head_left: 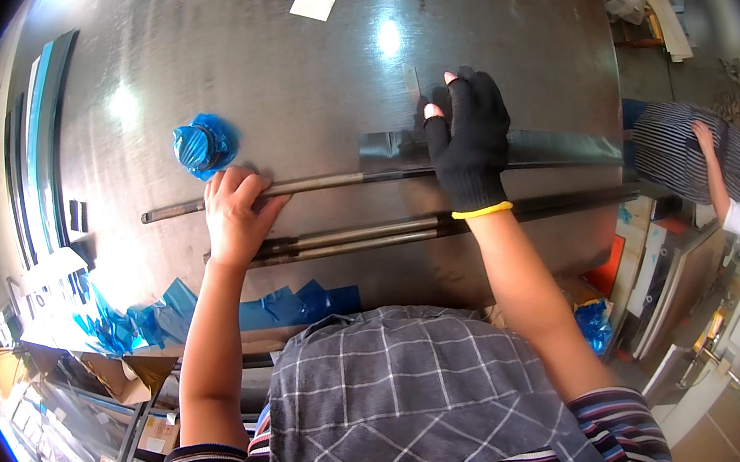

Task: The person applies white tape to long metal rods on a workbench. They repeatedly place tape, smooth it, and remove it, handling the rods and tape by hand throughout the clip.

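Observation:
A long thin metal bar (327, 182) lies crosswise on the dark metal table (296, 83). My left hand (238, 212), bare, closes its fingers round the bar near its left end. My right hand (471, 131) wears a black glove with a yellow cuff, with the thumb and one fingertip bare. Its fingers stretch forward over the bar, and what lies under the palm is hidden. A shiny dark strip (389, 145) shows left of the glove, and a similar strip (563, 147) to its right. Beyond the thumb is a narrow greyish strip (412, 84).
Two more bars (353, 240) lie nearer me. A blue-wrapped roll (203, 146) sits beyond my left hand. Crumpled blue film (296, 305) lines the near edge. Long strips (53, 131) lie at left, white paper (315, 1) at the back. Another person (702, 153) stands at right.

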